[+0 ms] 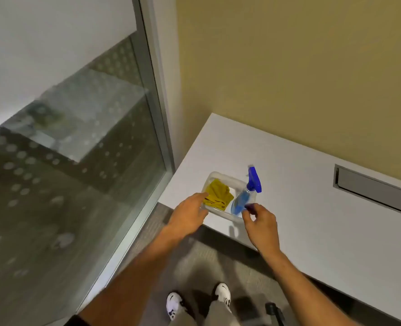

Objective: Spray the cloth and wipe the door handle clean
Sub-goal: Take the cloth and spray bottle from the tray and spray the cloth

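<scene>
A folded yellow cloth (218,195) lies in the left half of a clear plastic tray (225,178) at the near corner of a white table. A spray bottle (244,198) of blue liquid with a blue trigger head leans in the tray's right half. My left hand (187,214) hovers at the tray's left edge, fingers apart, fingertips at the cloth. My right hand (260,222) is just in front of the bottle's base, its fingers curled and apart, holding nothing. No door handle is in view.
The white table (312,208) runs along a yellow wall and has a grey recessed slot (373,187) at the back right. A glass panel in a metal frame (157,114) stands on the left. My shoes (199,300) are on the carpet below.
</scene>
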Available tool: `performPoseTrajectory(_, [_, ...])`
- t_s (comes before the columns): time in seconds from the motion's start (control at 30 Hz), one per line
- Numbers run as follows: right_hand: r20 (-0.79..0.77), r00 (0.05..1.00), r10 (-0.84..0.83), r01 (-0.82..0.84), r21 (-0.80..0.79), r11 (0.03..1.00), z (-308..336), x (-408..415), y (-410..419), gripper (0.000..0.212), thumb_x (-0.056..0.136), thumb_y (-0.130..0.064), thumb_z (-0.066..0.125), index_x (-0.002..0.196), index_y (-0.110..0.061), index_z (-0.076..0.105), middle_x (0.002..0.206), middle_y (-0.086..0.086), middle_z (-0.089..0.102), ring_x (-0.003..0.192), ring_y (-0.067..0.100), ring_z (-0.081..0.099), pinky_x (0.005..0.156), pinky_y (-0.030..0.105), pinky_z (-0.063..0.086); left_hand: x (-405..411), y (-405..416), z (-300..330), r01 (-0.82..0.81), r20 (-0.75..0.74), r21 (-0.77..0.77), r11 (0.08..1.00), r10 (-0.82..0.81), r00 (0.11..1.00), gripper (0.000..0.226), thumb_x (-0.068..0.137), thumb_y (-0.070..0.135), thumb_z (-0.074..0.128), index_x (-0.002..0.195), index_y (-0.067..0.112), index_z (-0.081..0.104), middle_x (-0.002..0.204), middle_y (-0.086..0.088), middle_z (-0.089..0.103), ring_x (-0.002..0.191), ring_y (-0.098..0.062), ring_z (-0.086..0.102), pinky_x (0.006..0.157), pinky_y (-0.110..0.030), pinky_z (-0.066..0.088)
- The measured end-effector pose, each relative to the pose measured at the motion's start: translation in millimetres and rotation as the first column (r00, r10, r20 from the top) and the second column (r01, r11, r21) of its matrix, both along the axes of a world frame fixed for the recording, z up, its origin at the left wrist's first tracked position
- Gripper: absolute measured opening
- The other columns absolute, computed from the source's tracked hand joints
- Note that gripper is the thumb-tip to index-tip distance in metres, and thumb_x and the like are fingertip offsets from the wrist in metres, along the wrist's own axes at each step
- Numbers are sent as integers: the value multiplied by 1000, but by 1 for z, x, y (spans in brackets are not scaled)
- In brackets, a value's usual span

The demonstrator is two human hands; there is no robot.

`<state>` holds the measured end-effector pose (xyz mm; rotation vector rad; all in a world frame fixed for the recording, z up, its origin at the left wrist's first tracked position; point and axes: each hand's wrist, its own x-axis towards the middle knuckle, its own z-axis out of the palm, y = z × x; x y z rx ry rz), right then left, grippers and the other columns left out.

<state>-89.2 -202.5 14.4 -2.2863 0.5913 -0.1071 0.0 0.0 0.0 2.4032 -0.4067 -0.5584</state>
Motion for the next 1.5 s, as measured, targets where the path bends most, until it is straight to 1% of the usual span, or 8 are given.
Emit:
performPoseTrajectory(0.3, [-103,994,-27,47,195,980,-36,52,-53,84,82,-33,76,150,-25,28,153,6,40,129,30,48,95,38,45,60,-54,-58,178,-2,274,945,-184,983,39,100,28,61,137,19,52,135,-8,57,118,-27,59,105,-40,51])
performPoseTrajectory(0.53, [49,977,208,-213,302,929,-42,86,-63,78,81,-7,77,147,-6,35,139,7,52,119,11,53,90,1,38,78,-63,-95,269,-104,453,850,-249,963,33,99,23,57,126,4,61,124,-21,63,112,-34,63,95,-38,51])
performPoseTrajectory(0.63, [112,975,191,-220,382,898,-40,96,-63,55,85,-5,72,131,-18,46,118,9,62,101,5,64,79,12,50,80,-59,-97,205,-165,337,919,-157,974,30,103,22,55,125,7,68,125,-17,64,114,-32,63,96,-33,49])
performPoseTrajectory(0.77, [130,979,159,-203,495,845,-44,105,-64,43,89,-16,68,125,-32,50,126,9,64,112,26,63,96,38,52,83,-57,-86,92,-170,125,988,-70,983,31,108,24,46,117,2,66,111,-23,68,101,-38,65,85,-39,49])
performPoseTrajectory(0.93, [142,984,108,-168,527,833,-20,117,-56,40,91,-31,63,128,-32,51,119,-5,64,105,14,63,79,15,54,90,-52,-46,-129,-34,-75,989,127,991,31,108,27,43,115,5,63,106,-16,70,94,-33,65,86,-44,53])
performPoseTrajectory(1.27, [408,905,119,-334,511,792,133,115,-16,18,94,-29,60,98,-12,68,80,-2,68,61,5,57,58,17,50,98,-6,101,-610,-395,-592,527,469,790,36,87,53,67,105,21,67,95,2,79,88,-15,76,69,-28,59])
performPoseTrajectory(1.37, [410,885,220,-416,485,769,157,105,8,20,93,-28,61,88,-10,69,67,5,61,57,10,54,56,18,48,90,12,140,-588,-389,-630,507,450,804,71,58,36,89,121,16,63,108,-7,77,97,-23,75,74,-33,59])
performPoseTrajectory(1.5, [413,855,313,-500,500,707,177,96,41,35,88,-40,63,82,-6,65,61,15,58,52,16,53,52,26,48,73,34,178,-552,-283,-666,501,516,809,52,61,12,80,107,28,63,99,0,76,88,-15,74,69,-30,57])
